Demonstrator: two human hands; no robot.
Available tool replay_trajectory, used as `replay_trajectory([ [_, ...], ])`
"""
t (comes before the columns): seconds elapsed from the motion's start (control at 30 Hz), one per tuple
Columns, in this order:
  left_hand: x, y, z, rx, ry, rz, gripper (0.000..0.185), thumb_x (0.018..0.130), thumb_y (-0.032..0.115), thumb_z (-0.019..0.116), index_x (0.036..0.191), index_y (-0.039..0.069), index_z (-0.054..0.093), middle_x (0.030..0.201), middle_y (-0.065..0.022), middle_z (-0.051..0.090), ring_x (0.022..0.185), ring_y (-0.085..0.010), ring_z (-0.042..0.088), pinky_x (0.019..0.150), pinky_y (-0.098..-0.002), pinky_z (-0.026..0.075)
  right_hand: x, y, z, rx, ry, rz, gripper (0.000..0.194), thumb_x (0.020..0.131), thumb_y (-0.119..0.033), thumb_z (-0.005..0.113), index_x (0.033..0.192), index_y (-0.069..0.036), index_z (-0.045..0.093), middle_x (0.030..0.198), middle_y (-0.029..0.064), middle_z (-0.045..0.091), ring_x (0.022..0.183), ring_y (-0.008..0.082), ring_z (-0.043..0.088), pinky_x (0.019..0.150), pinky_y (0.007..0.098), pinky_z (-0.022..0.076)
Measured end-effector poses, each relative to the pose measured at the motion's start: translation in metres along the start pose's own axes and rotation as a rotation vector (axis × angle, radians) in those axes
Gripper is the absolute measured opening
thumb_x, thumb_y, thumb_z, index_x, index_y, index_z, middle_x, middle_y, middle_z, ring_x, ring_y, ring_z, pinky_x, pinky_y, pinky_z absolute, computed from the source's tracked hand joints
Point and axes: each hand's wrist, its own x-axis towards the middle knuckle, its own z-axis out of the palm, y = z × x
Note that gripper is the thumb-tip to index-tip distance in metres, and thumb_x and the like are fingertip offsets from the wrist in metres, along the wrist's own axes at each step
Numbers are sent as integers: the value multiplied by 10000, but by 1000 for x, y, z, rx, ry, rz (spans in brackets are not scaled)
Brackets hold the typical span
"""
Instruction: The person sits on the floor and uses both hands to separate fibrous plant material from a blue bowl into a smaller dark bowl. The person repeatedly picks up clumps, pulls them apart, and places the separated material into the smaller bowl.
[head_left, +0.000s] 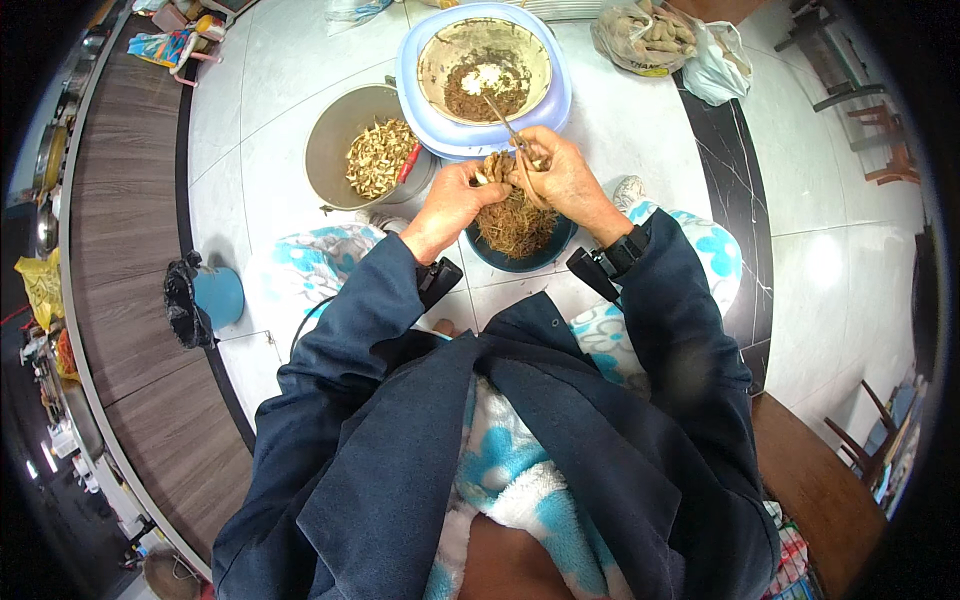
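Note:
My left hand (459, 201) pinches a knobbly brown root clump (496, 166) from the left. My right hand (562, 176) grips a pair of scissors (517, 139), its blades pointing up and left, and its fingers also touch the clump. Just below both hands, a dark basin (517, 262) holds a heap of thin brown fibrous roots (516, 226). Beyond the hands, a cream bowl (429, 67) rests on a pale blue tub (556, 97); dark brown shreds and pale pieces (484, 79) lie inside it. How the clump joins the fibres is hidden by the fingers.
A metal pot (319, 150) with a red handle grip (409, 163) holds many cut pale pieces (379, 157). Plastic bags (645, 37) of brown roots stand at the upper right. A blue bin (219, 295) with a black liner is by the left cabinets (135, 217).

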Motion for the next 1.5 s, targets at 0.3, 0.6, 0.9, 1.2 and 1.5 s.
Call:
replay_trajectory([
  [0.3, 2, -5, 2, 333, 30, 105, 271, 846, 58, 677, 1091, -53, 647, 976, -76, 669, 871, -128, 616, 790, -292, 500, 0, 7, 1, -198, 81, 45, 321, 792, -124, 715, 1051, 27, 600, 786, 123, 663, 723, 199, 634, 678, 340, 507],
  [0.6, 8, -1, 6, 405, 95, 208, 271, 794, 128, 708, 997, -45, 660, 871, -154, 671, 780, -219, 646, 742, -344, 502, -3, -3, 11, -359, 272, 41, 247, 808, -158, 692, 972, 12, 623, 780, 177, 666, 707, 255, 646, 658, 374, 496],
  [0.9, 3, -6, 4, 252, 41, 10, 283, 880, 94, 668, 1130, -36, 640, 1000, -50, 677, 879, -97, 598, 819, -269, 480, 5, 17, 9, -413, 306, 147, 220, 803, -184, 698, 931, -12, 647, 768, 169, 672, 692, 264, 648, 659, 373, 504],
  [1.2, -19, 7, -19, 26, 26, 42, 289, 904, 89, 654, 1168, -24, 630, 1016, -27, 682, 864, -79, 608, 787, -244, 480, 10, 20, -15, -250, 228, 255, 168, 826, -133, 680, 916, 3, 640, 697, 74, 629, 615, 196, 599, 584, 338, 472],
  [1.5, -8, 0, -18, 22, 26, -4, 294, 889, 76, 663, 1151, -51, 626, 1026, -58, 680, 871, -103, 616, 799, -262, 486, -1, -18, -17, 210, -17, 248, 363, 813, -19, 698, 1151, -8, 567, 776, -3, 593, 596, 50, 522, 497, 198, 416],
])
